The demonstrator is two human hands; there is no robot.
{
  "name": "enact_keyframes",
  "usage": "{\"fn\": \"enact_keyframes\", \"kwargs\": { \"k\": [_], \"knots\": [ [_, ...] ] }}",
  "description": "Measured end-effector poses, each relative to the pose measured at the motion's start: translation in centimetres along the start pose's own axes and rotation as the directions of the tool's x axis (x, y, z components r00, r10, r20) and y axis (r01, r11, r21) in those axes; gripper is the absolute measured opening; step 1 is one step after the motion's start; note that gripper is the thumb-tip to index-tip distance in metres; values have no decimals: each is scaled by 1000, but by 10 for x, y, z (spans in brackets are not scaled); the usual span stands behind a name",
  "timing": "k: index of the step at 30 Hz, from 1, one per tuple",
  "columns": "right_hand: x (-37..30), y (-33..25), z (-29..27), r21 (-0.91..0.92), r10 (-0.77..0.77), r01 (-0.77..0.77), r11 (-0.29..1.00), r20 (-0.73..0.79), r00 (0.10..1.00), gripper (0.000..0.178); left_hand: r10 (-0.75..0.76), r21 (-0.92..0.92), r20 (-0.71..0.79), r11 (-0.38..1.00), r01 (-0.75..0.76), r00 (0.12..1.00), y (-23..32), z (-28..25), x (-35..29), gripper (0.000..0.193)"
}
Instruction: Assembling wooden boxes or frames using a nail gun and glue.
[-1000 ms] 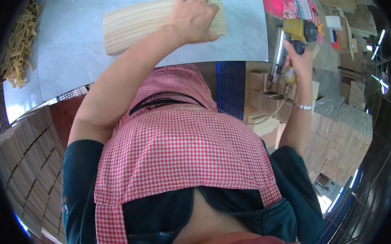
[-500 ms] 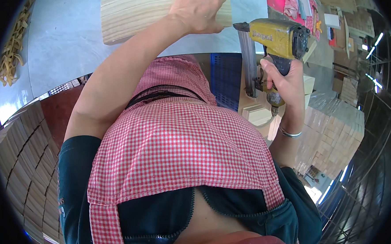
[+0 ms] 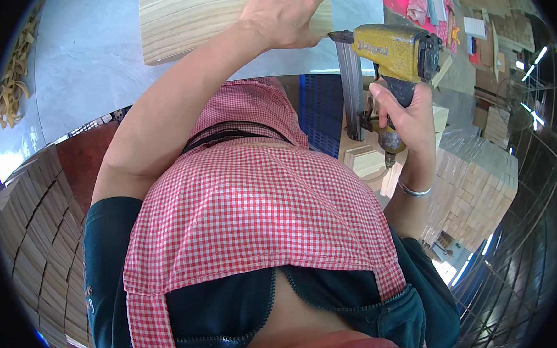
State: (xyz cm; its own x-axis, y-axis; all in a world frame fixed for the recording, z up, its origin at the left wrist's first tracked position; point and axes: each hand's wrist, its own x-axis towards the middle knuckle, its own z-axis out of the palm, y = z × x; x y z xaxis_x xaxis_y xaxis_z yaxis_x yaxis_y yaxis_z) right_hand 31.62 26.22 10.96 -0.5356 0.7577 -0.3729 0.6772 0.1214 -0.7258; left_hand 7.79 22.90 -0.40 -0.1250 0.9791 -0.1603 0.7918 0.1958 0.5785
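Observation:
A pale wooden box-like piece point(image 3: 189, 24) lies across the table near the top of the view, its grain running sideways. Over its right part my left hand point(image 3: 283, 16) grips it, thumb at the near right corner; the far fingertips are partly cut off by the frame edge. My right hand point(image 3: 407, 113) is wrapped round the handle of a yellow and black air nail gun point(image 3: 385, 48). The gun's nose points left and meets the right end of the wooden piece, close to my left thumb. Its long magazine point(image 3: 351, 88) hangs toward me.
The table point(image 3: 97, 82) has a pale marbled top. Tan strips point(image 3: 16, 87) hang at its left edge. Wood stacks stand at left point(image 3: 29, 231) and right point(image 3: 474, 189). A blue plastic crate point(image 3: 321, 102) sits below the table's near edge. Pink cloth point(image 3: 416, 6) lies at the upper right.
The nail gun has moved slightly left, bringing its nose against the end of the wooden piece. My left hand keeps its hold on the piece.

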Motion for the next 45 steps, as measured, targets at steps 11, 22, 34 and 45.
{"fn": "enact_keyframes", "kwargs": {
  "k": [11, 22, 34, 45],
  "knots": [
    [0, -2, 1, 33, 37, -37, 999, -7, 999, 13, 5, -12, 10, 1000, -5, 1000, 2, -6, -1, 47],
    [7, -11, -7, -31, 35, -35, 999, 24, 999, 17, 51, 59, -109, 997, -45, 993, 1, 0, -6, 45],
    [36, -15, -3, -8, -33, 33, 999, 0, 999, 19, 237, 134, -350, 970, -202, 906, -9, 12, -7, 43],
    [36, -17, 4, -5, 11, -11, 1000, -40, 999, 21, 212, 181, -296, 970, -163, 931, -3, -5, -15, 43]
  ]
}}
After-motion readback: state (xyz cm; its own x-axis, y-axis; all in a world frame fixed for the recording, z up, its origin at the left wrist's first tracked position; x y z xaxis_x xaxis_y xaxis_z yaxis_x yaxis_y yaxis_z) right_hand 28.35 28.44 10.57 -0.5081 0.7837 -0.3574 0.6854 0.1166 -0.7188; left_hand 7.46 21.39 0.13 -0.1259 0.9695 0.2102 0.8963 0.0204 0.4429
